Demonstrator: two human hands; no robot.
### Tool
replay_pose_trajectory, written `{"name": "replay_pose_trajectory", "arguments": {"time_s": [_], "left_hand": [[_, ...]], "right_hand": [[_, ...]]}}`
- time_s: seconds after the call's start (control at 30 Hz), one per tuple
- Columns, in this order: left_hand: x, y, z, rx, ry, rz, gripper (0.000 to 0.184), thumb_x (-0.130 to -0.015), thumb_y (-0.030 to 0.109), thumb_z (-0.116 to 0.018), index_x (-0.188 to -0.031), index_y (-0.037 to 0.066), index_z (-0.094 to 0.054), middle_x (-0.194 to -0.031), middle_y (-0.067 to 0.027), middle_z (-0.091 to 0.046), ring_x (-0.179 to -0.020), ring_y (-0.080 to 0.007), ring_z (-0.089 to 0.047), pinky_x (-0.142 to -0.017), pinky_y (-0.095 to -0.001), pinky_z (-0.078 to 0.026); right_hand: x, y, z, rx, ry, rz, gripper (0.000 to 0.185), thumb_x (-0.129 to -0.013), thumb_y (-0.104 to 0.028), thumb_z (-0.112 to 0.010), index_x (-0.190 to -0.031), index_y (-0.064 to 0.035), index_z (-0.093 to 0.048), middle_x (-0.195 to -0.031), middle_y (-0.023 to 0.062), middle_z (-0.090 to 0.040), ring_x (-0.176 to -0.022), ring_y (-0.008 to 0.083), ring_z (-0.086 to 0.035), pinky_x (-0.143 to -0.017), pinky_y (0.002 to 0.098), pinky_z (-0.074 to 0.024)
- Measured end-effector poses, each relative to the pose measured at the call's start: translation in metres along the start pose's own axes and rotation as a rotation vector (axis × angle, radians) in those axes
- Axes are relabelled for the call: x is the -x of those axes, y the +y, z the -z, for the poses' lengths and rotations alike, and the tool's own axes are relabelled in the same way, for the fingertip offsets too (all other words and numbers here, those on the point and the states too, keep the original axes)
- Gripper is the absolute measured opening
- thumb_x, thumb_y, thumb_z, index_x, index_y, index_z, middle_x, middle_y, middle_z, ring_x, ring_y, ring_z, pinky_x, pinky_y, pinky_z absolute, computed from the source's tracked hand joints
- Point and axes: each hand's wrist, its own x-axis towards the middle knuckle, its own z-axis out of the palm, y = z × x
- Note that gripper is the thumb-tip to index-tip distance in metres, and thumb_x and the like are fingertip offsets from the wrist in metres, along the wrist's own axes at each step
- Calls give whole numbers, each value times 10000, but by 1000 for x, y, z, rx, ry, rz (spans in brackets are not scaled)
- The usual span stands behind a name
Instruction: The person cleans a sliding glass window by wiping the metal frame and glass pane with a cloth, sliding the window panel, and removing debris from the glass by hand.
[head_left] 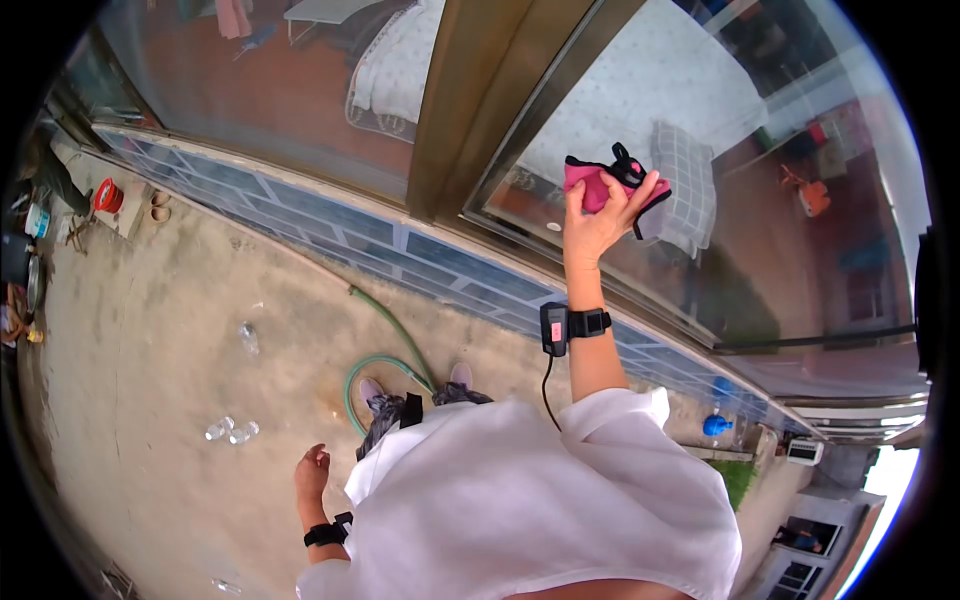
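My right hand [598, 222] is raised to the window glass [620, 100], its fingers closed on a pink cloth [592, 188] with black edging. A black loop stands up from the cloth's top, and part of the cloth is hidden behind my fingers. The cloth lies against or very close to the pane. A black strap with a small box [555, 329] and a cable is on my right wrist. My left hand [312, 472] hangs low by my side over the concrete, fingers loosely bent, with nothing visible in it.
A green hose [385, 318] loops on the concrete around my feet. Clear plastic bottles [243, 432] lie to the left. A red bucket [108, 196] stands at far left. The brown window frame [478, 95] rises above a blue tiled wall [330, 215]. Through the glass, a bed shows.
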Motion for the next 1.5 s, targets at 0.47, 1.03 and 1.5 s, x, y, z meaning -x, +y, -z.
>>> {"name": "replay_pose_trajectory", "arguments": {"time_s": [0.47,1.03,1.5], "left_hand": [[-14,7,-6,10,5,-35,262,-842,208,-592,-1083,123,-651,-881,-145,-679,-794,-300,-658,-712,-384,-520],[-3,7,-2,-4,18,11,270,-843,204,-585,-1086,106,-653,-865,-134,-689,-788,-268,-670,-705,-352,-522],[-9,-6,-19,29,3,-4,276,-842,229,-585,-1085,118,-655,-857,-133,-687,-790,-291,-666,-711,-394,-524]], "right_hand": [[18,5,-3,-13,3,-89,442,-714,-156,-739,-1099,-99,-529,-1500,256,-151,-1372,452,-169,-1080,549,-177],[-13,-8,-3,-108,100,-160,409,-760,-138,-695,-1131,-82,-535,-1513,240,-107,-1385,440,-134,-1090,528,-176],[-8,47,34,46,-270,433,258,-766,-94,-661,-1003,-191,-692,-1396,172,-441,-1217,403,-446,-1003,509,-307]]}}
